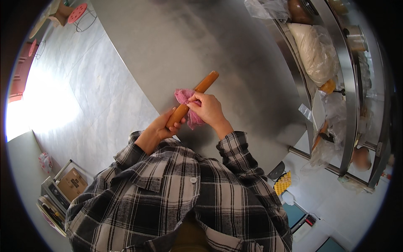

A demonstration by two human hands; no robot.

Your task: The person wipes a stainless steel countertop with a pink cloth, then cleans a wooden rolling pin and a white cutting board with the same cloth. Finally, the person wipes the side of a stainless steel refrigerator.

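A smooth wooden rolling pin [206, 82] is held at a slant above a grey metal worktop [176, 41]. My left hand [162, 124] grips its lower end, with the fingers wrapped round the wood. Around the middle of the pin lies a pink cloth [195, 117], pinched between the thumb and fingers of my right hand [206, 107]. One part of the cloth sticks out on the upper left side of the pin, and the rest hangs down below my right hand. The pin's far end is bare and points to the upper right.
A metal shelf rack [349, 85] on the right holds a bulging plastic bag [315, 52] and other plastic bags. Past the worktop's left edge are a pale tiled floor and a red stool [77, 13]. A cardboard box [72, 184] stands at lower left, a yellow egg tray [282, 183] at lower right.
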